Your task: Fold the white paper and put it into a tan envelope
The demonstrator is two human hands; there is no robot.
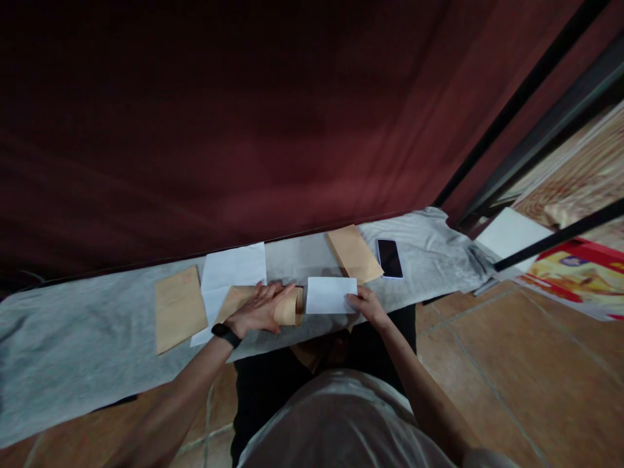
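My left hand (260,308) lies flat with its fingers stretched out on a brown paper envelope (234,299), pressing it against the cloth. The envelope's right end (291,312) curls up at its opening. In my right hand (366,304), a folded sheet of white paper (331,294) is pinched between thumb and fingers at its right edge. The paper's left edge is close to the envelope's opening; whether they touch, I cannot tell. White sheets (234,263) lie partly under the envelope.
Another brown envelope (179,309) lies at the left. A stack of brown envelopes (355,252) and a phone (390,258) rest to the right on the grey cloth (97,338). Behind the narrow surface hangs a dark red curtain (273,143). A red-and-yellow printed box (580,276) stands far right.
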